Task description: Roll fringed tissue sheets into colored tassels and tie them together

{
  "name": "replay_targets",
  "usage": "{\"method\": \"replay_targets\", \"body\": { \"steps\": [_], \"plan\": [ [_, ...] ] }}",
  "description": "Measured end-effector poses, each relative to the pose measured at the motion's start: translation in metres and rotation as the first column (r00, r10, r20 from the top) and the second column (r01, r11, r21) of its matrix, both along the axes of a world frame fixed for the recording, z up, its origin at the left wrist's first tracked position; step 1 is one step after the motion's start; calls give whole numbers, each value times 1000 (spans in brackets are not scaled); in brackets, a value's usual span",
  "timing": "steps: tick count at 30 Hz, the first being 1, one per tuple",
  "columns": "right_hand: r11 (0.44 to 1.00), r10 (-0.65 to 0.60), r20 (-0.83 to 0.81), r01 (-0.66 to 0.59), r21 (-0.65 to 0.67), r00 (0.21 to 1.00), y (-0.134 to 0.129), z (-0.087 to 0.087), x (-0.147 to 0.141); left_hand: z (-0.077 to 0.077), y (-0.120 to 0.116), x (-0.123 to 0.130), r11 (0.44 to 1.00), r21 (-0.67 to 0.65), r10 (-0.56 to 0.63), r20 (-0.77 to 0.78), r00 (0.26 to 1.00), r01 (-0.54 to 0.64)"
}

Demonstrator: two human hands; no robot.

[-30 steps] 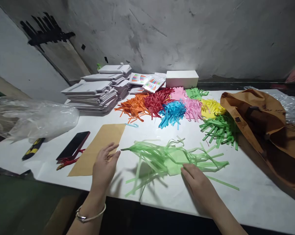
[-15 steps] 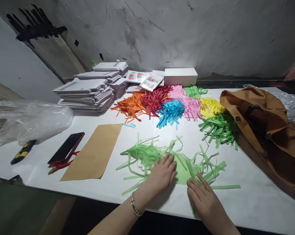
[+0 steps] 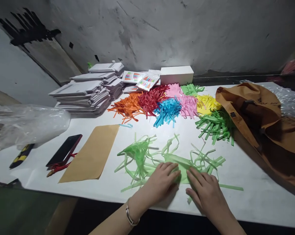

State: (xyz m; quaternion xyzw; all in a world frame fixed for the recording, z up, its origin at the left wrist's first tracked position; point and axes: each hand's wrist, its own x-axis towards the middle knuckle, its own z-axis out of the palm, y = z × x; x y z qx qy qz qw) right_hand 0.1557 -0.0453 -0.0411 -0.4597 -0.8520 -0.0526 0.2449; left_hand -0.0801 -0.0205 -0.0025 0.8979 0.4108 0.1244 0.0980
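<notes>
Altogether, two hands [image 3: 163,179] [image 3: 207,189] on one green sheet [image 3: 177,159]

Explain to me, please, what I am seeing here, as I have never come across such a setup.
There is no machine: these are a person's bare hands, filmed by a camera worn on the head, looking forward and down. The left hand and right hand both touch a light green fringed sheet; whether they grip or only press it, I cannot tell. On the white table also lie a brown sheet, a phone, coloured fringed bundles, white stacks and a white box.
</notes>
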Motion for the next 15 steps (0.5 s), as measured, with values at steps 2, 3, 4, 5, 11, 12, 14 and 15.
{"method": "replay_targets", "body": {
  "steps": [2,3,4,5,11,12,14,15],
  "plan": [
    [998,-57,79,58,-2,995,13,0,18,-2,-5,9,999,-28,-42,-2,999,42],
    [993,-120,128,120,2,985,21,0,32,-4,-6,10,999,-34,-31,3,1000,31],
    [979,-202,167,201,23,965,28,2,47,-6,-6,10,999,-40,-22,12,1000,22],
    [946,-325,183,322,48,928,34,4,63,-7,-7,9,999,-45,-22,23,999,23],
    [956,-263,-31,264,130,964,26,23,66,-16,-6,3,999,-29,-22,77,997,24],
    [995,-63,-26,65,80,998,20,21,50,-17,-5,4,1000,-12,-22,89,996,23],
    [985,170,23,-170,-3,985,10,14,17,-18,-2,5,1000,15,-25,116,993,23],
    [978,207,26,-207,9,978,8,9,4,-18,-1,6,1000,18,-26,131,991,23]
  ]
}}
